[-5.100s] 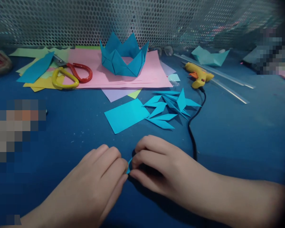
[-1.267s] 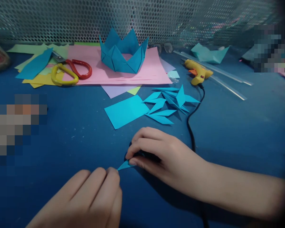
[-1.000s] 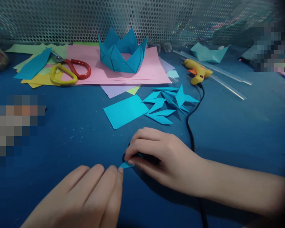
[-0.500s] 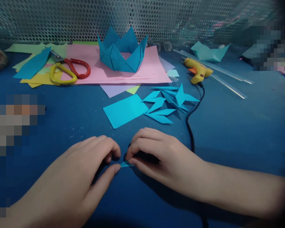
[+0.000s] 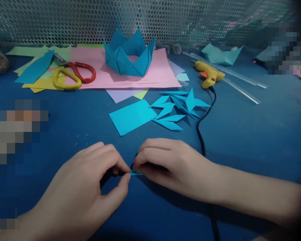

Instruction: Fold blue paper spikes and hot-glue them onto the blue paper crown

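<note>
Just in front of me, low over the blue counter [image 5: 253,144], the left hand [image 5: 85,180] has its thumb and forefinger pinched on one end of a small folded blue paper [image 5: 136,173], while the fingers of the right hand [image 5: 175,170] grip the other end, though they cover so much that I can't quite make out its shape. Beyond the hands lie a flat blue rectangle [image 5: 131,117] and a cluster of pointed blue pieces [image 5: 172,118], and farther back a blue paper crown [image 5: 126,66] stands on pink sheets [image 5: 164,73], between red-and-yellow-handled scissors [image 5: 90,79] and a yellow glue gun [image 5: 210,74].
</note>
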Demonstrator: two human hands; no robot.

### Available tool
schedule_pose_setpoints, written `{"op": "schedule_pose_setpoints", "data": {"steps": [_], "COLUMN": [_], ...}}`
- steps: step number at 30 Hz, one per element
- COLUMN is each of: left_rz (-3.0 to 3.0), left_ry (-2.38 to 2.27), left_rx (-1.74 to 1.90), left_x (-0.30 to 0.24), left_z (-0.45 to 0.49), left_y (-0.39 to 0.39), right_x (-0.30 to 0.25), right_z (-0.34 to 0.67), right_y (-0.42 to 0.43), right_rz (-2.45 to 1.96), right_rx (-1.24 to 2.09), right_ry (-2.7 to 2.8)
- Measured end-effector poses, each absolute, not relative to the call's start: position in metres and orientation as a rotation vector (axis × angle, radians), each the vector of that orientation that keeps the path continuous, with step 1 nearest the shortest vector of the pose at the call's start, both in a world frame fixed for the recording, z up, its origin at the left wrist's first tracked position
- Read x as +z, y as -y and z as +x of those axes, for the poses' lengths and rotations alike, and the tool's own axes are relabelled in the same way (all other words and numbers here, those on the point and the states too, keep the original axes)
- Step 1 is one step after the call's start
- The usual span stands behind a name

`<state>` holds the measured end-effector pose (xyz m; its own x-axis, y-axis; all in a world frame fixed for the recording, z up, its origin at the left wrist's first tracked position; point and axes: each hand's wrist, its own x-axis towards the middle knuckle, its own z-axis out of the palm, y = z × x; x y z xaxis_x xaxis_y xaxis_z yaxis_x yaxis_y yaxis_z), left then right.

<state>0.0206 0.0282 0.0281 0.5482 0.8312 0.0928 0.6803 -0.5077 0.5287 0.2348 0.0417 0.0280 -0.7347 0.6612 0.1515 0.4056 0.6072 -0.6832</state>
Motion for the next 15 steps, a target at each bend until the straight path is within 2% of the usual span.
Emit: {"op": "schedule_pose_setpoints", "data": {"steps": [15], "left_rz": [2.428], "left_ry": [-1.235], "left_rx": [0.437], "left_x": [0.0312], "left_z": [0.0239], "left_y": [-0.0305], "right_x": [0.0186], "right_z": [0.2299], "right_y": [-0.0325], "right_rz": [-0.917], "right_rx": [0.702], "right_ry": [2.323]}}
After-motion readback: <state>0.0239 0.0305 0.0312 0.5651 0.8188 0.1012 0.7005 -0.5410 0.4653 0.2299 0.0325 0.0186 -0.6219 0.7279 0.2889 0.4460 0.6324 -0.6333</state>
